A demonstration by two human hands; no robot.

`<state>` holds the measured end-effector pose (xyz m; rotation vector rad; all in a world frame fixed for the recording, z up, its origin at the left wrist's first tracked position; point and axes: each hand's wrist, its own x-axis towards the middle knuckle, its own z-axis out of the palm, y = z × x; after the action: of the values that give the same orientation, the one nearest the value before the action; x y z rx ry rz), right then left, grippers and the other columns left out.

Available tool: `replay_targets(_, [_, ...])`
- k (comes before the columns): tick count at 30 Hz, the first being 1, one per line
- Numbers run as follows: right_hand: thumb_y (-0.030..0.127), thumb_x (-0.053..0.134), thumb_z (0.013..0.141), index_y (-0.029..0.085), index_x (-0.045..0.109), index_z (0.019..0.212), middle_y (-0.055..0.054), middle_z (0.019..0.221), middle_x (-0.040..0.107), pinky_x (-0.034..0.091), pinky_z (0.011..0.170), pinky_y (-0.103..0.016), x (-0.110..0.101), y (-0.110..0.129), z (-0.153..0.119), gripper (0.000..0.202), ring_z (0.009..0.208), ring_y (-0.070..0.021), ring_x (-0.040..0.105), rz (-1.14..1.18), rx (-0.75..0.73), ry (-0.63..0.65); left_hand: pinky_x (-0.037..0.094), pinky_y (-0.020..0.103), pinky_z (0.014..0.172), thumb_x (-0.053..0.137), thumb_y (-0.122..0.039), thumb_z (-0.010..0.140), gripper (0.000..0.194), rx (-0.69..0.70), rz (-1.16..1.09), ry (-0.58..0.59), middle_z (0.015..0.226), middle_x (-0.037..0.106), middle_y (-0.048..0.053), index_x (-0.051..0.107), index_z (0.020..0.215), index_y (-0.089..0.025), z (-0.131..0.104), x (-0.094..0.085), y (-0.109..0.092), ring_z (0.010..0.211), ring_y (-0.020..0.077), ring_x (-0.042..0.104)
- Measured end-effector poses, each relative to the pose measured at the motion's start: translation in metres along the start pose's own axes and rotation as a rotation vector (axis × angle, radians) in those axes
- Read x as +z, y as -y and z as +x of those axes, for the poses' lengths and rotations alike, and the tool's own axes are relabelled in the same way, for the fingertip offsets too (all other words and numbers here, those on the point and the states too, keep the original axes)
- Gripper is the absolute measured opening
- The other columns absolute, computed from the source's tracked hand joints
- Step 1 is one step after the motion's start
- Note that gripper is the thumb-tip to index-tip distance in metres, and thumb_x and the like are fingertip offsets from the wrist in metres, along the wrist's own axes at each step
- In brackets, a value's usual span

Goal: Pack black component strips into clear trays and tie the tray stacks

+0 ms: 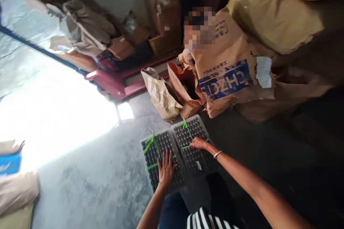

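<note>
Two flat trays full of rows of small dark parts lie side by side before me, each tied crosswise with green strapping. My left hand (166, 170) rests flat on the left tray (153, 182), fingers spread over the parts and the strap. On the right tray (193, 128), my right hand (199, 143) has its fingers curled round the green strap (188, 130) where its bands cross. Loose strap ends (152, 139) stick up at the left tray's far edge. A small white label (199, 165) shows near the right tray's close end.
Beyond the trays stand open paper bags (162, 98) and a large printed brown sack (228, 68). More sacks (276, 18) are piled at the right. A red metal frame (113, 84) and cardboard boxes (165, 12) are further back. Bags (18, 189) lie at the left edge.
</note>
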<state>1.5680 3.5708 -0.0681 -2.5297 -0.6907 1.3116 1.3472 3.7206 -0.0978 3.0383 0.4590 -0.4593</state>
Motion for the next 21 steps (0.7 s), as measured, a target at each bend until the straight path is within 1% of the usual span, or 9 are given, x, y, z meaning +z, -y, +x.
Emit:
replay_targets(2, [0.034,0.047,0.087,0.014,0.068,0.069,-0.008,0.067,0.066,0.032,0.054,-0.023,-0.005,-0.017,-0.014,0.034,0.060,-0.0137,0.058,-0.032,-0.023,0.017,0.015,0.061,0.109,0.039,-0.033,0.090,0.058,-0.132,-0.012,0.088,0.152,0.022,0.009,0.023,0.145,-0.022,0.002,-0.013,-0.017,0.141,0.0288,0.016])
replay_targets(4, [0.035,0.044,0.089,0.014,0.067,0.071,-0.008,0.072,0.067,0.030,0.054,-0.023,-0.008,-0.040,-0.040,0.035,0.064,-0.0136,0.059,-0.069,-0.034,0.027,0.016,0.062,0.108,0.038,-0.030,0.090,0.058,-0.213,-0.056,0.150,0.153,0.019,0.007,0.022,0.145,-0.025,0.006,-0.024,-0.031,0.141,0.0289,0.014])
replay_targets(6, [0.035,0.045,0.089,0.015,0.064,0.067,-0.006,0.070,0.066,0.029,0.055,-0.023,-0.014,-0.070,-0.075,0.035,0.064,-0.0129,0.057,-0.101,-0.041,0.049,0.015,0.061,0.108,0.038,-0.026,0.089,0.059,-0.255,-0.107,0.192,0.154,0.016,0.006,0.020,0.145,-0.026,0.012,-0.029,-0.043,0.141,0.0287,0.012])
replay_targets(9, [0.036,0.044,0.088,0.016,0.058,0.060,-0.004,0.065,0.063,0.029,0.056,-0.024,-0.027,-0.120,-0.131,0.037,0.062,-0.0127,0.054,-0.149,-0.035,0.063,0.012,0.061,0.109,0.039,-0.023,0.088,0.062,-0.286,-0.177,0.223,0.155,0.012,0.005,0.018,0.146,-0.026,0.019,-0.031,-0.057,0.142,0.0293,0.009])
replay_targets(12, [0.039,0.043,0.086,0.019,0.048,0.053,-0.003,0.059,0.059,0.028,0.055,-0.026,-0.036,-0.172,-0.182,0.039,0.058,-0.0138,0.051,-0.171,0.017,0.009,0.008,0.062,0.109,0.041,-0.023,0.087,0.064,-0.283,-0.245,0.226,0.155,0.008,0.005,0.016,0.147,-0.025,0.021,-0.031,-0.061,0.142,0.0306,0.005])
replay_targets(15, [0.043,0.044,0.081,0.023,0.038,0.047,-0.004,0.052,0.054,0.027,0.054,-0.029,-0.034,-0.227,-0.226,0.040,0.052,-0.0162,0.049,-0.184,0.108,-0.070,0.008,0.060,0.110,0.042,-0.023,0.087,0.065,-0.274,-0.298,0.232,0.156,0.007,0.004,0.016,0.147,-0.024,0.020,-0.034,-0.055,0.142,0.0306,0.003])
replay_targets(18, [0.042,0.044,0.077,0.025,0.037,0.043,-0.006,0.050,0.054,0.030,0.054,-0.033,-0.023,-0.280,-0.261,0.038,0.050,-0.0199,0.052,-0.170,0.140,-0.080,0.010,0.057,0.111,0.042,-0.021,0.088,0.063,-0.300,-0.327,0.231,0.156,0.007,0.006,0.019,0.147,-0.020,0.016,-0.040,-0.052,0.142,0.0323,0.005])
replay_targets(20, [0.042,0.049,0.072,0.027,0.039,0.039,-0.007,0.049,0.054,0.034,0.054,-0.035,-0.018,-0.307,-0.277,0.038,0.051,-0.0220,0.056,-0.170,0.171,-0.035,0.007,0.057,0.111,0.036,-0.017,0.089,0.059,-0.351,-0.328,0.205,0.156,0.005,0.011,0.020,0.146,-0.015,0.014,-0.044,-0.063,0.141,0.0336,0.004])
replay_targets(21, [0.043,0.055,0.069,0.028,0.042,0.037,-0.007,0.050,0.056,0.036,0.052,-0.035,-0.017,-0.317,-0.282,0.037,0.053,-0.0226,0.058,-0.184,0.193,-0.013,0.005,0.058,0.111,0.033,-0.014,0.089,0.058,-0.362,-0.333,0.186,0.156,0.004,0.013,0.020,0.146,-0.013,0.015,-0.044,-0.074,0.141,0.0338,0.003])
